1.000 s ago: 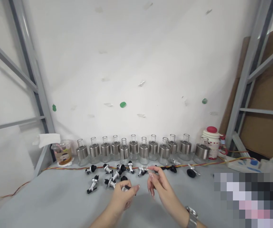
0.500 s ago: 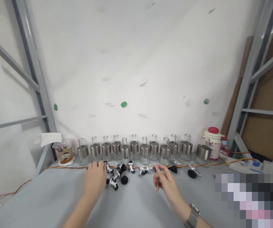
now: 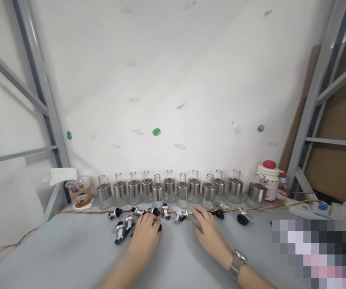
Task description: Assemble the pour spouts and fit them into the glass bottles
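Under the bent fingers of my left hand (image 3: 145, 237), palm down over the tabletop (image 3: 179, 265), a dark piece (image 3: 160, 227) peeks out; my knuckles cover the rest, so I cannot tell whether I have hold of anything. The fingers of my right hand (image 3: 208, 229) are loosely spread, thumb well apart, tips just beside one metal stopper (image 3: 187, 212); I see nothing gripped.

Left of my left hand I count four silver-and-black stoppers (image 3: 119, 231). Two more (image 3: 166, 211) lie just past its fingertips, and another (image 3: 179, 217) between my hands. To the right are a black one (image 3: 219, 214), a silver piece (image 3: 222, 205) and a wide black stopper (image 3: 243, 218). My hands keep me from a full total.

Behind runs a red and yellow wire (image 3: 100, 211), then twelve glass bottles (image 3: 183, 190) with metal bands, some front ones overlapping those behind. One plastic cup (image 3: 80, 196) stands at the left end; one red-topped jar (image 3: 269, 182), partly behind the last bottle, and a power strip (image 3: 307, 210) at the right. Three green spots (image 3: 156, 131) mark the wall (image 3: 203, 72).
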`<control>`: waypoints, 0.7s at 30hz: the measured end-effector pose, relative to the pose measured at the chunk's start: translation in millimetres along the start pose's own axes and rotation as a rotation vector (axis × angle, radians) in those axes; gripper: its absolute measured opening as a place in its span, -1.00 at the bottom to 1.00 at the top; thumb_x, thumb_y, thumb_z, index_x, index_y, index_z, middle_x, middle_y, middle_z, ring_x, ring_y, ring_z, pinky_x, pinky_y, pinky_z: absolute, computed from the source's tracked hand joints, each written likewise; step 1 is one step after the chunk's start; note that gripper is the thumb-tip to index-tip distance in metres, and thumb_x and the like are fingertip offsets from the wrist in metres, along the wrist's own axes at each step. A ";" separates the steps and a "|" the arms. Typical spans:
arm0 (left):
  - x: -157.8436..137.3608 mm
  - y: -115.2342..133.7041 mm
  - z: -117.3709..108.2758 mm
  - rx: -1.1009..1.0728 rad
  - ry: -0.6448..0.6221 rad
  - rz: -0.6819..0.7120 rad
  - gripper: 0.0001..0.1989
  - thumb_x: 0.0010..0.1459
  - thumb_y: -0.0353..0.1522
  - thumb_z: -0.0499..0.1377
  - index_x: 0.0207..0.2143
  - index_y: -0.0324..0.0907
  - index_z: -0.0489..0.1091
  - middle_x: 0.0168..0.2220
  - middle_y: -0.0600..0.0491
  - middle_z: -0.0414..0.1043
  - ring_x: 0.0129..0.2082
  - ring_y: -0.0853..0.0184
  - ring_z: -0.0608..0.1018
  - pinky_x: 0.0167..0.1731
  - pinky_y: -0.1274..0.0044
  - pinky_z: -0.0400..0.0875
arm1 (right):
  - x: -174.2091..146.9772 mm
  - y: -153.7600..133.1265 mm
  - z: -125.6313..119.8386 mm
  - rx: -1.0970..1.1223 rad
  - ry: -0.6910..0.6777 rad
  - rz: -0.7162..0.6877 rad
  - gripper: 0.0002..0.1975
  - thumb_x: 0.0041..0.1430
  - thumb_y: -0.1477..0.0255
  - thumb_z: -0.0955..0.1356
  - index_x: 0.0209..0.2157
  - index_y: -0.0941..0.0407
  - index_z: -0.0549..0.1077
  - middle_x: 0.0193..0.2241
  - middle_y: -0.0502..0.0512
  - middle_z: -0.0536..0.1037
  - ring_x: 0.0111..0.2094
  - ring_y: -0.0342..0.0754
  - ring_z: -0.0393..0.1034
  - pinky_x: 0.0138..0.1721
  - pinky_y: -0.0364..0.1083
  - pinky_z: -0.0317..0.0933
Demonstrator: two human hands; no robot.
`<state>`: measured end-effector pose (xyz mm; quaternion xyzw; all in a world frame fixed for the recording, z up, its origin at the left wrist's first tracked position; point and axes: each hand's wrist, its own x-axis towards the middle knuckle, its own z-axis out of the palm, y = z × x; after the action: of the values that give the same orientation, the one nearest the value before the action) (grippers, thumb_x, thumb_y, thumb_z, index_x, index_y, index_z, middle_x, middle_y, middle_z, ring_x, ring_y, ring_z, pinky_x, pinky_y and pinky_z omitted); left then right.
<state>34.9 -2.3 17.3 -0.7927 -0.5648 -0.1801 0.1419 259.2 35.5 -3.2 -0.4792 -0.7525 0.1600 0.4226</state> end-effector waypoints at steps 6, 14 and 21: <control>0.3 -0.8 0.6 -0.034 -0.030 -0.005 -0.85 0.02 -0.48 0.10 -0.33 -0.15 0.39 -0.31 0.04 0.38 -0.22 0.23 0.36 -0.18 0.38 0.18 | 6.6 -2.5 -3.6 -0.135 -0.124 -0.031 -0.63 0.05 0.43 0.23 -0.04 0.02 0.28 -0.15 0.11 0.34 -0.08 0.04 0.15 -0.03 -0.01 0.05; -1.7 3.9 -6.7 -0.084 -0.049 -0.082 -0.87 0.06 -0.43 0.07 -0.35 -0.16 0.39 -0.34 0.02 0.40 -0.25 0.22 0.38 -0.22 0.38 0.19 | 1.0 2.6 2.1 -0.014 -0.097 0.082 -0.86 -0.03 0.44 0.28 -0.34 0.09 0.28 -0.35 0.04 0.32 -0.35 -0.05 0.25 -0.29 -0.08 0.15; -0.8 14.9 -14.9 -0.631 0.042 -0.205 -0.72 0.09 -0.30 0.03 -0.17 -0.16 0.38 -0.26 -0.04 0.43 -0.20 0.20 0.42 -0.13 0.34 0.21 | -3.2 -27.9 -4.1 0.294 -0.113 0.195 -0.83 -0.03 0.38 0.29 -0.38 0.09 0.19 -0.53 -0.08 0.29 -0.50 -0.13 0.22 -0.44 -0.14 0.13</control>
<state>46.9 -14.1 30.0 -0.7328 -0.5549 -0.3758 -0.1179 246.6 18.5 15.7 -0.4732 -0.6934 0.3352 0.4277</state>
